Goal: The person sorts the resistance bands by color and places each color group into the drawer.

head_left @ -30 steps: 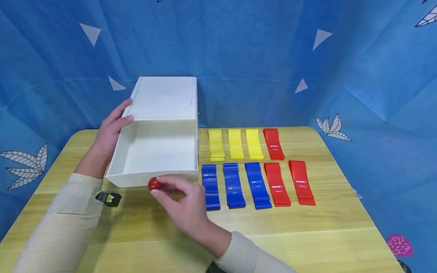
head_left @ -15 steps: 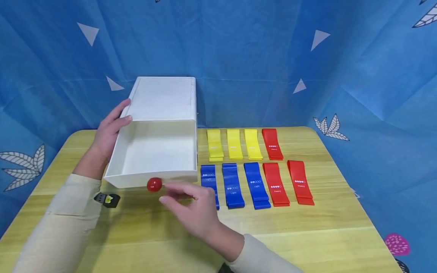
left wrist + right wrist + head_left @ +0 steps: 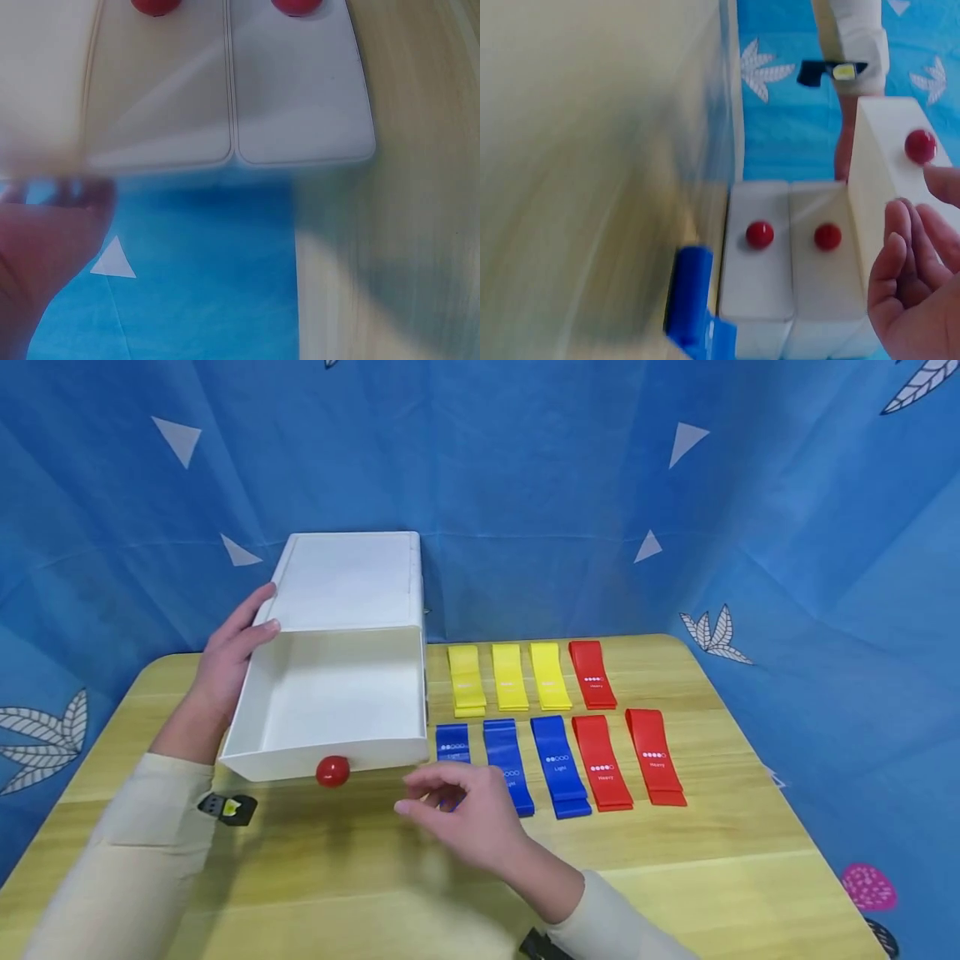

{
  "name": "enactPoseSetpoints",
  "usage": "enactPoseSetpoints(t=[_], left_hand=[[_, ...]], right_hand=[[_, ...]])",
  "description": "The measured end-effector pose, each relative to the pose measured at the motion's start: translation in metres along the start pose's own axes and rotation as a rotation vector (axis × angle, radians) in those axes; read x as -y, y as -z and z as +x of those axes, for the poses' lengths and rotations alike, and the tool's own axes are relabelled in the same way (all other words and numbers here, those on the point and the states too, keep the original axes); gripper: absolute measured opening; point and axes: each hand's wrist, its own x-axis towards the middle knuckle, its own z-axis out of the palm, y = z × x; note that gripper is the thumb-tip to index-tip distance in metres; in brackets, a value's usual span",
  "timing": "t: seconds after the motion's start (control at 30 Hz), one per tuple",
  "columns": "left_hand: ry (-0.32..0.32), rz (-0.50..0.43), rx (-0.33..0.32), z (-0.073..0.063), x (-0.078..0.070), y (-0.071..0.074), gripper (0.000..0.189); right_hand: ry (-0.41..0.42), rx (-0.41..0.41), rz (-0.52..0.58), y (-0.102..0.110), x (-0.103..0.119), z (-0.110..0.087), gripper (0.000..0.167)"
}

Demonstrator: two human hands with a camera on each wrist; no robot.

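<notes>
A white drawer cabinet stands at the left of the table with its top drawer pulled out; nothing lies inside. The drawer's front carries a round red knob. My left hand rests along the cabinet's left side, fingers fairly straight, index fingertip and thumb at the upper edge. My right hand is held to the right of the knob, apart from it, fingers loosely bent and nothing between them. Two closed lower drawers, each with a red knob, show in the right wrist view.
Folded resistance bands lie in rows right of the cabinet: yellow bands, blue bands and red bands. My right hand overlaps some blue ones in the head view. Behind the wooden table hangs a blue patterned cloth.
My right hand has let go of the red knob and moved right, away from the drawer. The left hand stays on the cabinet, and the drawer remains pulled out.
</notes>
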Motion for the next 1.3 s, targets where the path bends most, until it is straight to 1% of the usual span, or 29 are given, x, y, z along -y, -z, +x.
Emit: enactPoseSetpoints(t=[0.07, 0.13, 0.33, 0.43, 0.6, 0.73, 0.97, 1.17, 1.3], left_hand=[[-0.002, -0.012, 0.0, 0.0, 0.0, 0.001, 0.061], [-0.004, -0.019, 0.002, 0.001, 0.0, 0.001, 0.061], [0.008, 0.006, -0.003, -0.001, -0.001, 0.001, 0.061], [0.012, 0.014, -0.006, -0.003, -0.001, 0.001, 0.061], [-0.003, 0.009, 0.0, -0.002, -0.001, 0.0, 0.061], [-0.009, 0.003, 0.004, -0.001, 0.0, 0.0, 0.06], [-0.006, 0.002, 0.0, 0.0, 0.001, 0.002, 0.06], [-0.005, -0.002, -0.006, 0.0, 0.002, 0.002, 0.06], [-0.004, -0.001, -0.002, 0.0, 0.002, 0.002, 0.06]], right_hand=[[-0.027, 0.024, -0.029, 0.007, -0.003, 0.003, 0.016], [-0.037, 0.042, -0.064, 0.014, -0.007, 0.006, 0.017], [-0.052, 0.084, -0.156, 0.033, -0.024, 0.021, 0.019], [-0.07, 0.073, -0.169, 0.039, -0.034, 0.031, 0.022], [-0.128, 0.011, -0.193, 0.046, -0.048, 0.05, 0.026], [-0.17, -0.014, -0.202, 0.048, -0.064, 0.063, 0.029], [-0.224, -0.004, -0.162, 0.043, -0.09, 0.083, 0.036], [-0.249, 0.007, -0.155, 0.039, -0.097, 0.093, 0.037], [-0.278, 0.023, -0.192, 0.037, -0.101, 0.096, 0.036]])
